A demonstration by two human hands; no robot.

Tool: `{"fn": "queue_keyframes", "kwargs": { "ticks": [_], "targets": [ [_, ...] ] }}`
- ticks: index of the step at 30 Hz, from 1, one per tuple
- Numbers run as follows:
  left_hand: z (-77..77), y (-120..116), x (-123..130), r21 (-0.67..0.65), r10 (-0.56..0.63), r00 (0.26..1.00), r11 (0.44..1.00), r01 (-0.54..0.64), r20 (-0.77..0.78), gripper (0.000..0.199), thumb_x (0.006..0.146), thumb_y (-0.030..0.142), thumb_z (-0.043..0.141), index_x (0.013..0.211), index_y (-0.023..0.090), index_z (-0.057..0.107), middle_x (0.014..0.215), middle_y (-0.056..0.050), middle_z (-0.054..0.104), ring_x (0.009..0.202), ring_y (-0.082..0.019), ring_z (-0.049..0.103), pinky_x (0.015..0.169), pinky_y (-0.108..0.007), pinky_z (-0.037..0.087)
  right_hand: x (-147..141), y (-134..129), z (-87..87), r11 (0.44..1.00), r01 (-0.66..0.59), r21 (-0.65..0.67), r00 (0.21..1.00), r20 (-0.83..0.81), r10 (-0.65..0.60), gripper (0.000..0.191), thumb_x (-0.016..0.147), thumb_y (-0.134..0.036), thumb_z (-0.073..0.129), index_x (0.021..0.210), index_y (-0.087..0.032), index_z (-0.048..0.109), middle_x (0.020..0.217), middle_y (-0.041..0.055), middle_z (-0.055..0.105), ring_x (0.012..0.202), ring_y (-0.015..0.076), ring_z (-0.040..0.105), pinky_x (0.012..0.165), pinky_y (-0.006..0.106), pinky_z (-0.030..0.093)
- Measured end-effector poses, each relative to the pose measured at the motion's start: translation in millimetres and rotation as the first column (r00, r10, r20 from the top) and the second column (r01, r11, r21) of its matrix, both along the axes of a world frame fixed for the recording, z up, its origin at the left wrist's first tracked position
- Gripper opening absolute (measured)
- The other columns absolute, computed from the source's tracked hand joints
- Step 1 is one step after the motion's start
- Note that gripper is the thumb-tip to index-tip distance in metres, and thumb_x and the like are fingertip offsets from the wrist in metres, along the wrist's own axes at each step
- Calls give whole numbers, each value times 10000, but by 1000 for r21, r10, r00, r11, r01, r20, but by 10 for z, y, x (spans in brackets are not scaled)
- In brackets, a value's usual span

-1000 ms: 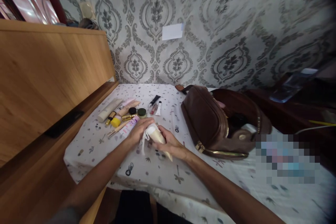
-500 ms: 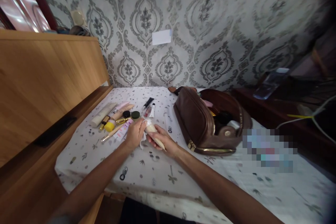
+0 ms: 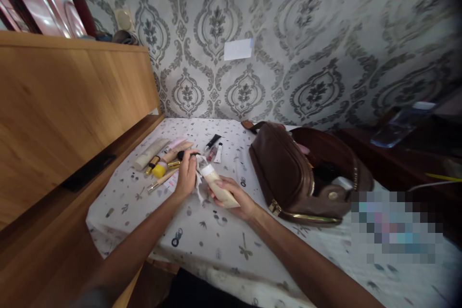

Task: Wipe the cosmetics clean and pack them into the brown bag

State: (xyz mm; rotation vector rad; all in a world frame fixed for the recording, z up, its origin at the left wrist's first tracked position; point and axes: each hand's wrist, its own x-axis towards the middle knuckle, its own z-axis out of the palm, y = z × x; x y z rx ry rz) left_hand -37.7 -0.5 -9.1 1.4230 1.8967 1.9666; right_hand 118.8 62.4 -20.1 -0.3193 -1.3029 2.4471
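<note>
My right hand (image 3: 233, 196) grips a cream-coloured squeeze tube (image 3: 221, 187) with a white cap, its cap end tilted up and to the left. In my left hand (image 3: 188, 173) is a crumpled white tissue (image 3: 198, 180), held close beside the cap; part of it hangs below the fingers. Several cosmetics lie to the left of my hands, among them a large pale tube (image 3: 149, 154), a yellow-capped bottle (image 3: 159, 169) and a thin brush (image 3: 159, 184). Past my hands are a black tube (image 3: 213, 142) and a small white tube (image 3: 218, 153).
An unzipped brown leather bag (image 3: 285, 163) stands to the right with items inside. Wooden furniture (image 3: 79, 82) borders the left side of the patterned white cloth (image 3: 216, 250). A clear bottle (image 3: 402, 125) lies on a dark surface at the far right; patterned wallpaper rises behind.
My left hand with the tissue has drawn away from the tube's cap, so the cap shows more clearly. The whole view has shifted slightly, with things appearing further right.
</note>
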Motion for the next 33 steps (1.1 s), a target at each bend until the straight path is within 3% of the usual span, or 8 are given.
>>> {"fn": "queue_keyframes", "kwargs": {
  "ticks": [3, 5, 9, 13, 18, 23, 30, 33],
  "targets": [
    [32, -27, -15, 74, 99, 994, 992, -102, 44, 312, 1008, 442, 344, 1096, 219, 545, 1106, -80, 613, 1096, -208, 568, 996, -331, 428, 18, 5, -27, 999, -36, -28, 998, 44, 37, 318, 708, -395, 789, 841, -125, 685, 704, 39, 623, 599, 115, 550, 432, 188, 353],
    [52, -64, -3, 43, -18, 993, 999, 24, -120, 331, 1006, 449, 352, 1047, 216, 583, 1069, -87, 620, 1061, -220, 580, 973, -345, 447, 36, 5, -47, 996, -79, -32, 994, 69, 81, 317, 719, -409, 778, 812, -121, 688, 700, 52, 637, 584, 114, 550, 420, 187, 343],
    [90, -132, -16, -263, -437, 735, 900, 349, -518, 324, 962, 453, 454, 924, 200, 654, 1005, -113, 651, 979, -245, 608, 911, -369, 471, 85, 15, -44, 993, -115, -15, 988, 107, 116, 367, 688, -441, 796, 839, -123, 694, 747, 68, 665, 554, 111, 539, 383, 188, 304],
    [125, -140, -97, -369, -470, 627, 881, 295, -621, 371, 949, 485, 444, 800, 203, 632, 838, -84, 632, 778, -213, 602, 744, -316, 463, 112, 23, -13, 977, -138, 165, 982, 149, 113, 423, 687, -497, 797, 868, -129, 694, 664, 19, 607, 509, 94, 483, 390, 198, 292],
    [175, -124, -79, -462, -440, 744, 864, 199, -503, 469, 990, 451, 336, 646, 217, 554, 623, -30, 556, 611, -181, 532, 624, -294, 382, 107, -24, -28, 873, -59, 485, 985, 172, -29, 377, 777, -494, 731, 929, -154, 672, 630, -21, 571, 480, 88, 421, 444, 229, 311],
    [144, -148, -9, -506, -355, 893, 843, 179, -275, 613, 990, 545, 274, 482, 227, 402, 445, -4, 421, 493, -162, 457, 516, -294, 294, 98, -129, -17, 756, 79, 649, 971, 123, -207, 285, 773, -413, 724, 914, -171, 669, 736, -3, 592, 671, 150, 506, 582, 260, 386],
    [-12, -147, 112, -479, -154, 984, 873, 91, -94, 669, 956, 645, 297, 428, 245, 391, 418, -15, 447, 480, -177, 491, 510, -298, 300, 87, -207, -50, 438, 194, 878, 897, 22, -441, 311, 797, -270, 642, 1100, -198, 647, 945, 54, 669, 836, 230, 586, 782, 357, 455],
    [-61, -114, 140, -464, -118, 987, 884, 56, -105, 665, 941, 650, 326, 427, 235, 399, 427, -2, 431, 474, -161, 462, 516, -293, 278, 94, -208, -75, 360, 190, 914, 874, 10, -487, 344, 808, -263, 618, 1146, -200, 629, 985, 75, 655, 880, 253, 595, 833, 394, 461]
  ]
}}
